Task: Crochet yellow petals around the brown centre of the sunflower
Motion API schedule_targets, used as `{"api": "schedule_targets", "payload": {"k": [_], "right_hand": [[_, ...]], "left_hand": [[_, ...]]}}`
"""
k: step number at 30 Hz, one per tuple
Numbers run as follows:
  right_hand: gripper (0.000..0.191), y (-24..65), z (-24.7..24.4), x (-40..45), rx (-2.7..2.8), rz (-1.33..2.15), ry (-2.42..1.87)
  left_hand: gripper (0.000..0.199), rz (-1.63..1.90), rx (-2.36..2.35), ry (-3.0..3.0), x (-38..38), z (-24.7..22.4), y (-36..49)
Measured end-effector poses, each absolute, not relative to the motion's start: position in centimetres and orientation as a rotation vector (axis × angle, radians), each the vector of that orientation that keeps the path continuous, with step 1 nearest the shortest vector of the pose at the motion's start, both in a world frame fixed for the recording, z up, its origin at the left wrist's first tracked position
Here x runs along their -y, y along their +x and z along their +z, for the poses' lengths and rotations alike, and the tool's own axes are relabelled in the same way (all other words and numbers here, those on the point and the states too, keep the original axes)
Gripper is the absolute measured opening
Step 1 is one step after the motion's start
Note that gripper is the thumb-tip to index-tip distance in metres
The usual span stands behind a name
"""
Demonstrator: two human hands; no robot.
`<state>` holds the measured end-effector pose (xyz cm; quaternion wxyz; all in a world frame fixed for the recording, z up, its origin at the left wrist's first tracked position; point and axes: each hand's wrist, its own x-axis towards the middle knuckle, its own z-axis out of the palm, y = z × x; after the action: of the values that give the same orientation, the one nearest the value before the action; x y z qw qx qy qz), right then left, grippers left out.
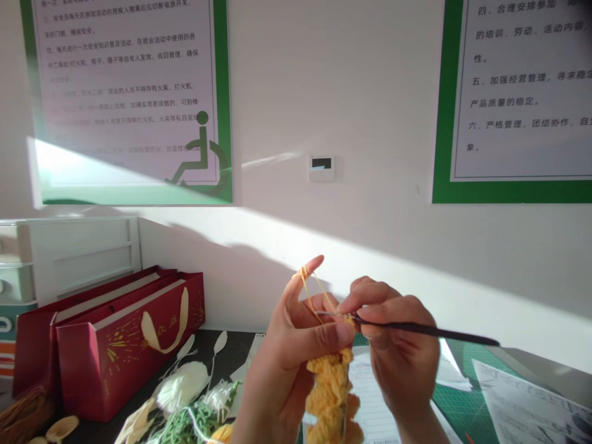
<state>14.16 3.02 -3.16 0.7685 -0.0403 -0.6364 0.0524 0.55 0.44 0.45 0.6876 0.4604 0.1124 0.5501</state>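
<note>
My left hand (296,345) pinches the top of a yellow crocheted strip (327,394), which hangs down with ruffled edges. Yellow yarn (304,277) loops around its raised index finger and runs down to the work. In my right hand (398,339) is a crochet hook (435,331) with a dark handle, gripped between thumb and fingers. The hook's thin metal end points left, at the top edge of the strip, close to my left thumb. Fingers partly hide the stitch there.
Red gift bags (120,333) stand at the left beside white drawers (87,246). White yarn (182,385) and green yarn (189,424) lie on the dark table. Printed papers (531,401) rest on a green cutting mat (467,413) at right. A thermostat (322,168) hangs on the wall.
</note>
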Motion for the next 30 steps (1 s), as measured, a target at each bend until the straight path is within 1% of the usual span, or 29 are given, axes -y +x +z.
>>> {"api": "schedule_targets", "payload": {"k": [1,4,9,11,14,17,19,23,25,30], "right_hand": [[0.004,14.1,-3.0,-3.1,1.364,0.229,-0.081],[0.007,14.0,-2.6,-2.9,1.354,0.341,-0.081],[0.007,14.1,-2.6,-2.2,1.246,0.446,-0.061],[0.010,14.2,-2.6,-1.9,1.219,0.524,-0.054],[0.016,14.3,-2.3,-1.9,1.225,0.719,-0.031],[0.019,14.1,-1.9,-2.2,1.239,0.851,-0.068],[0.016,13.9,-1.9,-2.4,1.258,0.803,-0.100],[0.005,13.7,-2.2,-2.3,1.313,0.547,-0.143],[0.005,13.7,-2.3,-2.2,1.298,0.470,-0.170],[0.006,13.9,-2.7,-2.3,1.235,0.504,-0.182]], "left_hand": [[0.100,1.260,-0.238,1.059,-0.4,0.5,0.5],[0.109,1.344,-0.207,1.149,-0.1,0.6,0.7],[0.113,1.334,-0.231,1.169,0.0,0.9,0.5],[0.113,1.310,-0.219,1.172,0.0,1.0,0.3],[0.107,1.270,-0.179,1.183,-0.1,0.9,0.2],[0.103,1.342,-0.243,1.223,0.0,0.9,0.2],[0.102,1.435,-0.312,1.258,0.1,0.8,0.4],[0.098,1.528,-0.367,1.272,0.3,0.7,0.7],[0.097,1.532,-0.373,1.277,0.2,0.7,0.7],[0.104,1.415,-0.400,1.298,0.0,0.6,0.4]]}}
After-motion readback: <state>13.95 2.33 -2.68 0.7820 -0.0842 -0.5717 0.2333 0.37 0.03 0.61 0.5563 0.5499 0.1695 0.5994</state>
